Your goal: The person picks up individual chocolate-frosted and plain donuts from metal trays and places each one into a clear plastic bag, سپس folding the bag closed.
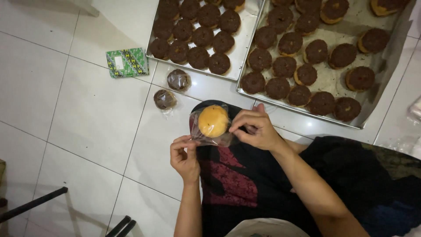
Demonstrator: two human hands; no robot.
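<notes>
A doughnut (213, 120) sits inside a clear plastic bag (206, 138), its golden underside facing up, held over my lap. My left hand (184, 155) pinches the bag's lower left edge. My right hand (256, 128) grips the bag's right side, fingers against the doughnut. Two bagged chocolate doughnuts (179, 80) (165, 99) lie on the white tiled floor just beyond my hands.
Two metal trays (245, 41) (372, 101) hold several chocolate-sprinkled doughnuts each on the floor ahead. A small green box (126, 62) lies left of them. Dark bars (33, 203) cross the lower left. More clear plastic (414, 109) lies at the right edge.
</notes>
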